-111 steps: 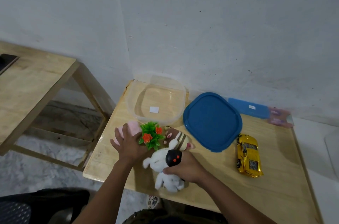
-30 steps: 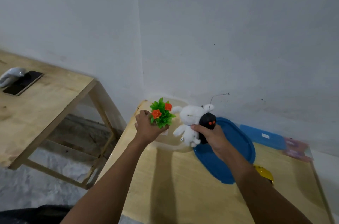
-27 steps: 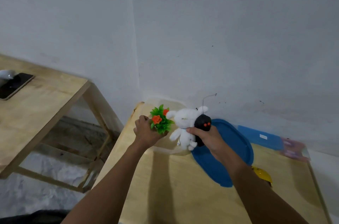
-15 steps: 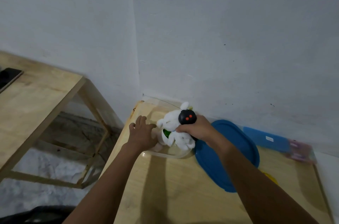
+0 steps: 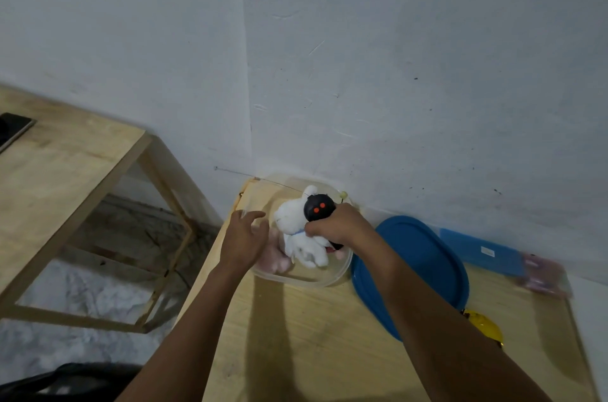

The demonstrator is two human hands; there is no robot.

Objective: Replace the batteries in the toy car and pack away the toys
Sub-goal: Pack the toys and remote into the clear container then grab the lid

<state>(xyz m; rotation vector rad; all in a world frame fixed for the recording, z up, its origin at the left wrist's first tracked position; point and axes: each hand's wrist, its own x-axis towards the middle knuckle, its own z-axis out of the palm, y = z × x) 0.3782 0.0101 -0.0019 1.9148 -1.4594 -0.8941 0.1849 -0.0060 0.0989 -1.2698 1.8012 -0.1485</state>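
Note:
A clear plastic box (image 5: 297,280) stands at the table's far left corner. My right hand (image 5: 335,226) is inside it, shut on a white plush rabbit (image 5: 296,230) and a black remote control (image 5: 315,207) with two red buttons and a thin wire antenna. My left hand (image 5: 244,235) hovers open at the box's left rim, holding nothing. A pink plush toy (image 5: 275,261) lies in the box beneath it. The green plastic plant is hidden. Only a yellow sliver of the toy car (image 5: 483,326) shows past my right forearm.
A blue lid (image 5: 424,266) lies right of the box, with a flat blue pack (image 5: 477,248) and a pink packet (image 5: 543,275) by the wall. A second wooden table (image 5: 49,178) with a phone (image 5: 11,132) stands to the left, floor between them.
Both hands carried the toys from the table's front to the box. My left hand let go of the green plant and pink plush inside it and opened. My right hand lowered the rabbit and remote in.

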